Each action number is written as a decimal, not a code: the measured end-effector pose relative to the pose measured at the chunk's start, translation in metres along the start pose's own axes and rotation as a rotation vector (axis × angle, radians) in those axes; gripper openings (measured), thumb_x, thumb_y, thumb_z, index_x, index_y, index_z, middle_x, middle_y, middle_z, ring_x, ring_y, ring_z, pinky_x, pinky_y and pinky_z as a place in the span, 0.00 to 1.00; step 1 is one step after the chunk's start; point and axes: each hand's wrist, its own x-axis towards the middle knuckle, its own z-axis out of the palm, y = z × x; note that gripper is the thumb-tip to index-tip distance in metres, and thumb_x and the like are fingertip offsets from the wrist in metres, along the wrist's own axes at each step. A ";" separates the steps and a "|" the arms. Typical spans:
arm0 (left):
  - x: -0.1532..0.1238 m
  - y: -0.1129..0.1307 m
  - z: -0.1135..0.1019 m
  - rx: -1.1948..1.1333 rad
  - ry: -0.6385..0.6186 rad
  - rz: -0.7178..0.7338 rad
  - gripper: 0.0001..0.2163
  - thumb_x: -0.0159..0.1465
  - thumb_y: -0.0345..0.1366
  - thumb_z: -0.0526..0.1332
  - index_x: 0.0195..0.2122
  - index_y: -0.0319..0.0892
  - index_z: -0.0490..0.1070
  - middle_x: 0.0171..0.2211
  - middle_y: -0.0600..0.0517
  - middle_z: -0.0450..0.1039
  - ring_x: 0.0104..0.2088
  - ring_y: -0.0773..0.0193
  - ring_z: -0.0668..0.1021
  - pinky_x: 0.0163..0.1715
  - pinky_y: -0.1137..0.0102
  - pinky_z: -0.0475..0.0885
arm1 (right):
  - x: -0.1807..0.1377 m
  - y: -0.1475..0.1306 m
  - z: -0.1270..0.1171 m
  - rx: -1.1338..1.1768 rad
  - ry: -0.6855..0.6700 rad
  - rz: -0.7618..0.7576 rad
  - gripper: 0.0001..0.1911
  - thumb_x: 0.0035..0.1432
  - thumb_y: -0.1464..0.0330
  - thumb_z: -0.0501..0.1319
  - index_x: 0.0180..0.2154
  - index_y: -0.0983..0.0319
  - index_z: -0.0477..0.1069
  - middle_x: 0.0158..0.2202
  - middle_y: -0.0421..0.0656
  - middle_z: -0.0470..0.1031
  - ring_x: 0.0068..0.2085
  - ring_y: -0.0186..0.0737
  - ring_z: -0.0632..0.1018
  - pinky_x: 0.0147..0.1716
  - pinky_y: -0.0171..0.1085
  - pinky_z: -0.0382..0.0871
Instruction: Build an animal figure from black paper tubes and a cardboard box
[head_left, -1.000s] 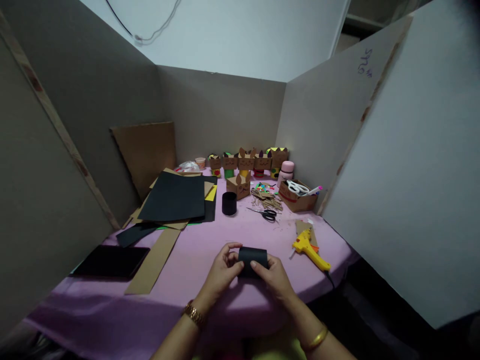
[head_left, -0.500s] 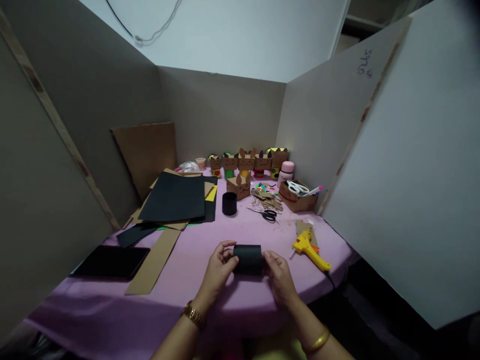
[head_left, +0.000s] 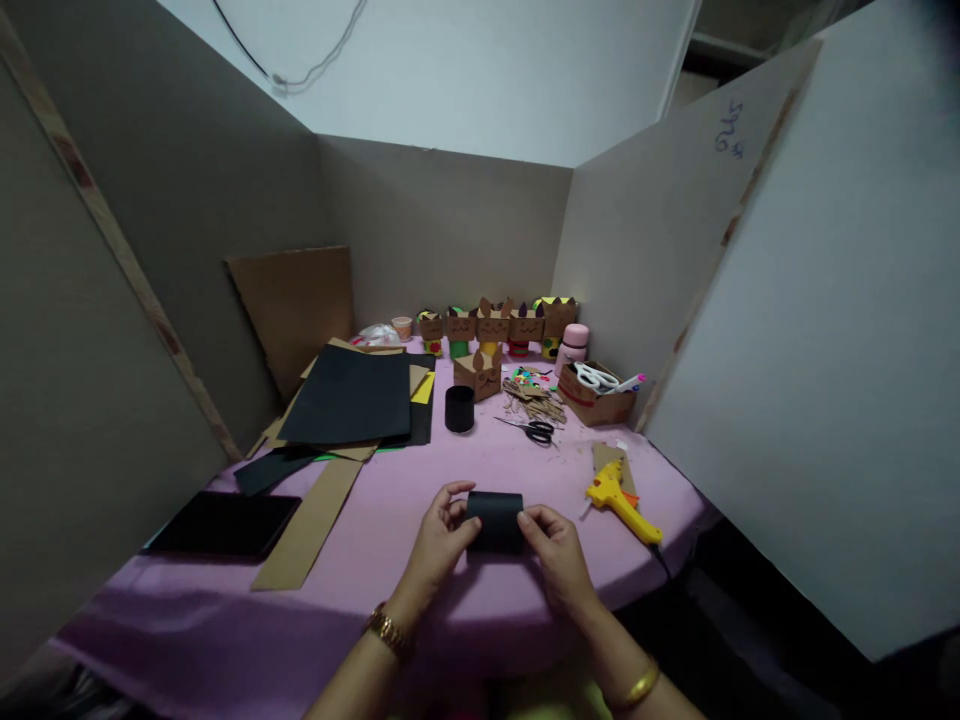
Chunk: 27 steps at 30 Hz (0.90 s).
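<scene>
A black paper roll point(head_left: 495, 517) lies on its side between both my hands, just above the pink tablecloth point(head_left: 390, 500) near the front edge. My left hand point(head_left: 437, 545) curls round its left end, thumb and fingers pinching it. My right hand point(head_left: 553, 560) presses on its right end with fingers closed over the paper. A second black paper cylinder point(head_left: 459, 408) stands upright further back at the table's middle.
A yellow glue gun point(head_left: 619, 498) lies right of my hands. Scissors point(head_left: 531, 428), cardboard scraps and a small box with white scissors point(head_left: 596, 392) sit behind. Black paper sheets point(head_left: 349, 395), cardboard strips and a dark tablet point(head_left: 221, 522) lie left. Cardboard cat figures point(head_left: 491, 325) line the back. Partition walls enclose the table.
The roll shifted slightly left and up between my hands; my right fingers moved back onto its right end after briefly loosening. Everything else stayed put.
</scene>
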 end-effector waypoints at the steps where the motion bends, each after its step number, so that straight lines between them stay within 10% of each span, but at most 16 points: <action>1: 0.000 0.000 0.000 -0.007 0.018 0.008 0.21 0.49 0.31 0.65 0.45 0.41 0.63 0.26 0.56 0.73 0.27 0.68 0.73 0.30 0.73 0.66 | 0.001 0.002 -0.001 -0.009 0.022 -0.011 0.14 0.52 0.58 0.62 0.26 0.63 0.72 0.21 0.37 0.68 0.25 0.34 0.66 0.28 0.33 0.61; 14: -0.002 0.005 -0.001 -0.021 0.255 0.009 0.17 0.56 0.40 0.61 0.45 0.43 0.62 0.25 0.56 0.73 0.29 0.66 0.74 0.26 0.74 0.68 | 0.020 -0.055 -0.005 -0.497 0.036 -0.315 0.08 0.53 0.63 0.62 0.28 0.60 0.76 0.25 0.42 0.76 0.30 0.42 0.73 0.33 0.38 0.63; 27: -0.001 0.003 -0.003 0.006 0.290 0.024 0.15 0.54 0.39 0.62 0.41 0.41 0.66 0.24 0.55 0.74 0.28 0.65 0.75 0.27 0.73 0.68 | 0.021 -0.044 -0.015 -0.677 0.093 -0.502 0.12 0.62 0.64 0.53 0.33 0.60 0.72 0.32 0.46 0.76 0.36 0.44 0.73 0.33 0.40 0.65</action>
